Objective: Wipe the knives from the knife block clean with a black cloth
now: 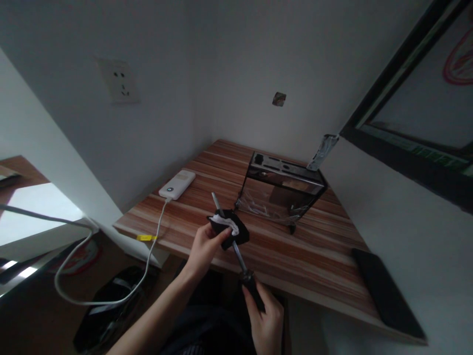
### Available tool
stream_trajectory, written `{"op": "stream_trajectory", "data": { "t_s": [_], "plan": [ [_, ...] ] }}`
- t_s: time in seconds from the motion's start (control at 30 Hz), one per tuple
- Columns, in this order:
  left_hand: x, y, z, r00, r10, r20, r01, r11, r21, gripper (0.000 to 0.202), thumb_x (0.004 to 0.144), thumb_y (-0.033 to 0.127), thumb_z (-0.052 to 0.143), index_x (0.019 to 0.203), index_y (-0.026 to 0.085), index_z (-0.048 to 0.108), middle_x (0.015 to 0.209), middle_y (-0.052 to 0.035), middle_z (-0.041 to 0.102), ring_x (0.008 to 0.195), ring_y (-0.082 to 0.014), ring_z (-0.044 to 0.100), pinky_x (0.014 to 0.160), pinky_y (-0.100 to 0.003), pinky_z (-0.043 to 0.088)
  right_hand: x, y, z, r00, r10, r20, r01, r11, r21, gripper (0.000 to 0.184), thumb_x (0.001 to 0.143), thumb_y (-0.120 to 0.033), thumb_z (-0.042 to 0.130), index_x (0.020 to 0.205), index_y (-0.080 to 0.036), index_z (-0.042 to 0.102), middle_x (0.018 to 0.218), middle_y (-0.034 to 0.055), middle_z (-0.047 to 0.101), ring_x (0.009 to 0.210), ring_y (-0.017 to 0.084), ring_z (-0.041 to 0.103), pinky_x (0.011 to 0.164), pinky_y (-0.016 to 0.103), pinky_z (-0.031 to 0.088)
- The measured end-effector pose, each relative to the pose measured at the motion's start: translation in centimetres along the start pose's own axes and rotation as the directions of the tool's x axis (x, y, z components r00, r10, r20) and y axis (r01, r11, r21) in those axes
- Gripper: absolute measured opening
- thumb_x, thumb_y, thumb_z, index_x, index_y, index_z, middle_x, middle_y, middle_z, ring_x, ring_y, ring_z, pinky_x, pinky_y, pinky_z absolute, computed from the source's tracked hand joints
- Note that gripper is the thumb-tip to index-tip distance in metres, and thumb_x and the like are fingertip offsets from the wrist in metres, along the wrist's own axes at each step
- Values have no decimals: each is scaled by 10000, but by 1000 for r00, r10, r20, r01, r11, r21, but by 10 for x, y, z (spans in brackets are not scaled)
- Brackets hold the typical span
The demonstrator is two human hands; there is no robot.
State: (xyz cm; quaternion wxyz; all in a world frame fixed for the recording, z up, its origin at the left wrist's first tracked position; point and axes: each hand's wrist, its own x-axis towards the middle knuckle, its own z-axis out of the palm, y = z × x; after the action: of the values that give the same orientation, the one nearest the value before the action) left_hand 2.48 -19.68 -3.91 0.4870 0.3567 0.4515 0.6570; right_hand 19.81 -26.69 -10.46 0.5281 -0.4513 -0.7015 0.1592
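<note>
My right hand (265, 315) grips the black handle of a screwdriver (242, 266), whose metal shaft points up and away over the table edge. My left hand (205, 246) pinches a black-and-white cloth (229, 229) wrapped around the middle of that shaft. Both hands are held just in front of the wooden table (295, 256), near its front edge.
A metal computer case (281, 195) stands at the back of the table by the wall. A white power bank (177, 184) with a white cable (155, 236) lies at the left. A black flat slab (386, 293) lies at the right edge. A dark bag (111, 305) sits on the floor.
</note>
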Motion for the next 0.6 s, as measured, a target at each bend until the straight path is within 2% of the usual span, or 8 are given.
{"op": "stream_trajectory", "data": {
  "t_s": [0.23, 0.5, 0.6],
  "plan": [
    [25, 8, -28, 980, 106, -167, -115, 992, -45, 378, 617, 435, 814, 791, 109, 732, 711, -39, 715, 655, -139, 613, 618, -214, 457, -5, 1, 5, 999, -48, 26, 48, 999, -13, 236, 895, -294, 599, 1029, -156, 737, 892, 99, 770, 771, 209, 751, 716, 209, 594],
    [38, 28, -37, 951, 161, -263, -205, 967, -149, 406, 559, 443, 843, 772, 119, 726, 678, -10, 703, 657, -123, 609, 659, -205, 463, -7, -1, 7, 994, -51, 99, 50, 999, 11, 240, 904, -246, 583, 1085, -153, 709, 907, 99, 767, 792, 201, 749, 733, 217, 593],
    [39, 31, -39, 941, 168, -293, -228, 956, -184, 399, 535, 434, 855, 750, 125, 724, 662, 5, 694, 626, -106, 594, 627, -190, 449, -7, -2, 9, 994, -46, 103, 45, 999, 13, 236, 902, -248, 586, 1083, -161, 710, 903, 97, 767, 781, 203, 749, 721, 225, 597]
  ]
}}
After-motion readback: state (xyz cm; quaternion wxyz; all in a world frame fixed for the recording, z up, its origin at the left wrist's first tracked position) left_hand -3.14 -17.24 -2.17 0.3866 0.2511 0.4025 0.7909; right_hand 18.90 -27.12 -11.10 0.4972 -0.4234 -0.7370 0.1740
